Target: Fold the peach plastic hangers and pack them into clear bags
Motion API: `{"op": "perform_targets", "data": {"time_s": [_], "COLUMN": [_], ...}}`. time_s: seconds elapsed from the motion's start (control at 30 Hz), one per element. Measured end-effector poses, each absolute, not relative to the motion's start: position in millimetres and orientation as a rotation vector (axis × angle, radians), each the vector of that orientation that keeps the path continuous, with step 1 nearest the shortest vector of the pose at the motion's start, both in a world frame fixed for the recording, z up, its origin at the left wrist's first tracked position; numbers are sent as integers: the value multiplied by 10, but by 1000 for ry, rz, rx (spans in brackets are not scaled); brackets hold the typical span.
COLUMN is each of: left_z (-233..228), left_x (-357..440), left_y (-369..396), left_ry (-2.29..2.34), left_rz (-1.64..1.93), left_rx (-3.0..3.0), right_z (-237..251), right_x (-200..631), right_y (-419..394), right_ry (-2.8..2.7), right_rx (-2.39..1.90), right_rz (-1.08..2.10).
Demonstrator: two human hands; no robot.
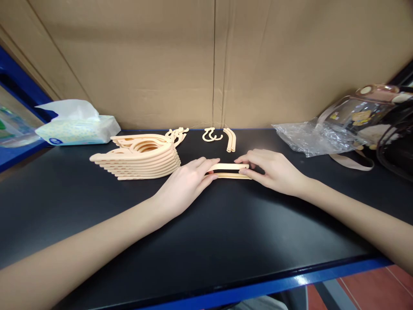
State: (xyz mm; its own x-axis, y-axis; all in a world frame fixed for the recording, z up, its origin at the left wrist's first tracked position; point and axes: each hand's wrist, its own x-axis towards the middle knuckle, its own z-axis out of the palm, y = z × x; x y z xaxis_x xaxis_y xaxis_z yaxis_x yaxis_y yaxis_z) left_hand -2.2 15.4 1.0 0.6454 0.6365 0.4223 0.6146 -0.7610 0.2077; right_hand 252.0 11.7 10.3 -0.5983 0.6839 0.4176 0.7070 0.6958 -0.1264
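My left hand [187, 181] is closed round the left end of a cream plastic hanger bar [227, 166]. The bar's right end sits between the thumb and fingers of my right hand [275, 172]. Just below it, close to the table, shows another cream bar or pair of bars [229, 175]; whether my fingers also grip this is hidden. Left of my left hand lies a stack of cream folding hanger pieces [145, 165]. Beyond my hands are a few loose hanger hooks [211, 135] and a pair of curved hanger arms [230, 140].
On the black table [213, 241] more hooks [178, 134] lie behind the stack. A tissue pack [77, 129] stands at the back left. At the right are crumpled clear plastic [314, 137] and a transparent bag [358, 114] with a strap. A cardboard wall [155, 64] closes the back.
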Motion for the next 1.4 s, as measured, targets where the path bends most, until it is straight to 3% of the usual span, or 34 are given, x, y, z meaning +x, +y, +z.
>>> {"op": "perform_targets", "data": {"time_s": [0.3,0.67,0.87,1.2,1.4], "left_z": [20,13,1,7,4], "left_x": [-22,-21,-15,-35,-45], "left_y": [150,147,158,137,138], "left_ry": [1133,1112,1099,1078,1065], "left_rz": [859,942,933,804,809], "left_rx": [2754,2778,2811,2835,2811], "right_z": [71,95,150,109,164], "right_x": [2558,2603,2531,2546,2506], "right_y": [145,190,117,142,132], "right_ry": [-2240,-2113,-2168,-2298,-2199], "right_rx": [-1144,-1301,-1161,-1169,-1203], "right_rz": [349,283,445,454,682]}}
